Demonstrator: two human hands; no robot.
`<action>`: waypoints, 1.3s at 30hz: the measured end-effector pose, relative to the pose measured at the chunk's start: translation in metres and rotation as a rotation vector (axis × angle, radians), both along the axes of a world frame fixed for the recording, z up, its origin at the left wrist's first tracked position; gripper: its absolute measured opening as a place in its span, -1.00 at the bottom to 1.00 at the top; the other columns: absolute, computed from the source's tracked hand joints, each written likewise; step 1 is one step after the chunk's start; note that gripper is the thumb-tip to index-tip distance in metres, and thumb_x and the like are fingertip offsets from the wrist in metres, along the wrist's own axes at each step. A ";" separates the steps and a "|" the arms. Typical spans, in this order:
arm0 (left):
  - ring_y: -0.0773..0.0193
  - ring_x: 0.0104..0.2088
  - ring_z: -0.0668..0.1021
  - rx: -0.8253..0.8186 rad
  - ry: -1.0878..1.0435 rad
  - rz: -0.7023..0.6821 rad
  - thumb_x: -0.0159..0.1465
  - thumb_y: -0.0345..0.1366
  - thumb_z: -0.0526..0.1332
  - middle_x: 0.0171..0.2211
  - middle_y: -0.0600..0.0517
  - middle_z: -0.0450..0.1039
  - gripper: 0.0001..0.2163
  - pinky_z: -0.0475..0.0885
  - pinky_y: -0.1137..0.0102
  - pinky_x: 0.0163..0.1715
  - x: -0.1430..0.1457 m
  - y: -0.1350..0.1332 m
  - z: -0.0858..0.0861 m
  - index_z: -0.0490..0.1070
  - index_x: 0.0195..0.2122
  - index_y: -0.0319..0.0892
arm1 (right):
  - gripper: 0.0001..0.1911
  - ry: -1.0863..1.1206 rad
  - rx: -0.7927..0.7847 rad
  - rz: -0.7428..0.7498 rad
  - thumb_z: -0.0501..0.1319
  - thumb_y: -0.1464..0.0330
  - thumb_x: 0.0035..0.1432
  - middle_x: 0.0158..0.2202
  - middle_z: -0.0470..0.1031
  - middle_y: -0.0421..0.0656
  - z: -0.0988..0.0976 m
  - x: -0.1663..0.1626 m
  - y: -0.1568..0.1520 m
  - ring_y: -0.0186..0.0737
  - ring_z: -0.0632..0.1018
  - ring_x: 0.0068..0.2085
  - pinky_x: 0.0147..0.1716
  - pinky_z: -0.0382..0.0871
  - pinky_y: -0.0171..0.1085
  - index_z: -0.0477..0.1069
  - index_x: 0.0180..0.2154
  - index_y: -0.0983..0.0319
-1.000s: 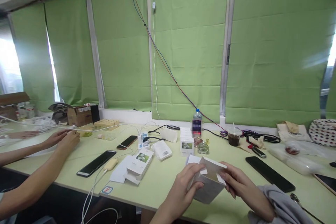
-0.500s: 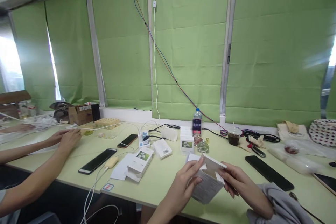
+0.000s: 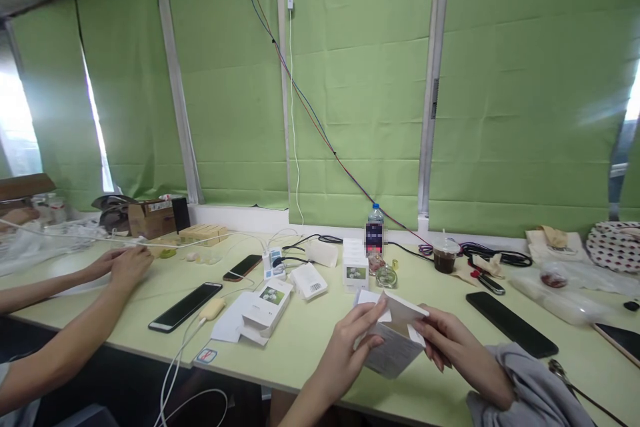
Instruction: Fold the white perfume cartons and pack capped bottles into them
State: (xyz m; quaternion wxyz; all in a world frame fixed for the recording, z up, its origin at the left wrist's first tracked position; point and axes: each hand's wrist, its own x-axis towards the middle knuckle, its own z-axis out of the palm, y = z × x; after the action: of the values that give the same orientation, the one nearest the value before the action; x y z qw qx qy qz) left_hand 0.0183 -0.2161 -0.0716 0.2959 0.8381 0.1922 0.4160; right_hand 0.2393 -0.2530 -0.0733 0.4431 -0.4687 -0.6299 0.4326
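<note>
Between my two hands is a white cardboard box (image 3: 395, 351) with printed text on its side and its end flaps standing up. My left hand (image 3: 353, 340) grips its left side, thumb and fingers pressed on the card. Fingers of my right hand (image 3: 440, 337) pinch a flap at the right edge. What lies inside the box is hidden. Just beyond my hands stands a row of similar small white boxes (image 3: 355, 273) with a green picture. Left of them, an open white box (image 3: 267, 309) lies on the table beside a folded white paper (image 3: 231, 320).
A co-worker's hands (image 3: 127, 263) are over the table at left. Two phones (image 3: 186, 307) lie near white cables and a power strip (image 3: 274, 264). A bottle (image 3: 375, 233), a drink cup (image 3: 445, 257) and a black phone (image 3: 511, 323) are to the right.
The box and both hands keep nearly the same hold, with the box tilted very slightly. The view has shifted a little.
</note>
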 end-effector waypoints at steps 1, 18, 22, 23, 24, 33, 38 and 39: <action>0.19 0.12 0.39 0.001 0.003 0.003 0.33 -0.39 0.13 0.12 -0.03 0.35 -0.54 0.24 0.39 0.14 0.000 0.000 0.000 0.19 0.24 0.06 | -0.49 0.000 0.002 -0.002 0.14 -0.11 0.08 -0.67 0.28 -0.37 0.000 0.000 0.000 -0.49 0.27 -0.70 -0.70 0.07 -0.45 0.31 -0.34 0.24; 0.16 -0.03 0.49 0.017 -0.102 0.057 0.28 -0.38 0.18 -0.06 -0.06 0.46 -0.82 0.37 0.35 -0.01 0.000 0.006 -0.011 0.39 -0.09 -0.11 | -0.47 0.011 0.014 0.054 0.15 -0.03 0.14 -0.60 0.28 -0.35 0.002 0.001 -0.002 -0.46 0.33 -0.65 -0.67 0.08 -0.44 0.32 -0.11 0.29; 0.15 -0.03 0.49 -0.026 -0.106 0.065 0.28 -0.33 0.20 -0.05 -0.07 0.46 -0.80 0.38 0.33 -0.01 0.000 0.007 -0.011 0.40 -0.06 -0.11 | -0.50 -0.015 0.016 0.041 0.14 -0.02 0.14 -0.61 0.27 -0.36 -0.002 0.001 0.001 -0.44 0.33 -0.66 -0.67 0.10 -0.43 0.34 -0.14 0.28; 0.15 -0.03 0.50 -0.034 -0.108 0.062 0.28 -0.32 0.20 -0.04 -0.07 0.46 -0.79 0.38 0.33 0.00 -0.001 0.008 -0.012 0.40 -0.05 -0.10 | -0.51 -0.027 0.018 0.035 0.13 -0.02 0.14 -0.61 0.27 -0.35 -0.002 0.000 0.001 -0.45 0.32 -0.66 -0.66 0.10 -0.43 0.34 -0.17 0.28; 0.15 -0.02 0.50 -0.040 -0.109 0.059 0.28 -0.32 0.20 -0.03 -0.06 0.46 -0.79 0.38 0.33 0.00 -0.001 0.009 -0.013 0.40 -0.05 -0.10 | -0.52 -0.039 0.021 0.030 0.13 -0.03 0.14 -0.62 0.27 -0.35 -0.002 0.000 0.001 -0.45 0.31 -0.66 -0.66 0.10 -0.43 0.34 -0.21 0.27; 0.12 0.01 0.50 -0.139 -0.131 0.035 0.25 -0.34 0.23 0.00 -0.08 0.47 -0.78 0.39 0.31 0.02 -0.002 0.012 -0.015 0.45 -0.06 -0.11 | -0.53 -0.088 0.041 -0.013 0.09 -0.03 0.15 -0.65 0.25 -0.36 -0.006 -0.006 0.005 -0.45 0.26 -0.68 -0.68 0.05 -0.43 0.35 -0.28 0.27; 0.16 -0.11 0.57 -0.230 -0.169 0.000 0.24 -0.37 0.23 -0.06 -0.03 0.49 -0.78 0.44 0.33 -0.07 -0.001 0.011 -0.013 0.43 -0.07 -0.10 | -0.50 -0.144 0.139 -0.050 0.12 -0.01 0.17 -0.53 0.33 -0.25 -0.002 -0.001 0.004 -0.32 0.38 -0.53 -0.56 0.23 -0.35 0.44 -0.13 0.28; 0.17 -0.13 0.57 -0.249 -0.181 -0.010 0.25 -0.37 0.23 -0.07 -0.03 0.50 -0.78 0.45 0.33 -0.08 0.000 0.011 -0.012 0.42 -0.07 -0.11 | -0.49 -0.167 0.202 -0.068 0.13 -0.01 0.17 -0.44 0.37 -0.19 -0.001 0.000 0.003 -0.26 0.42 -0.43 -0.49 0.29 -0.32 0.45 -0.08 0.26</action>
State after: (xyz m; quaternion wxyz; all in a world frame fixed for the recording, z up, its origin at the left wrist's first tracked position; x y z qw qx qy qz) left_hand 0.0181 -0.2052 -0.0840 0.4155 0.7551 0.2106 0.4614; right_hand 0.2390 -0.2500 -0.0738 0.4483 -0.4771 -0.6889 0.3111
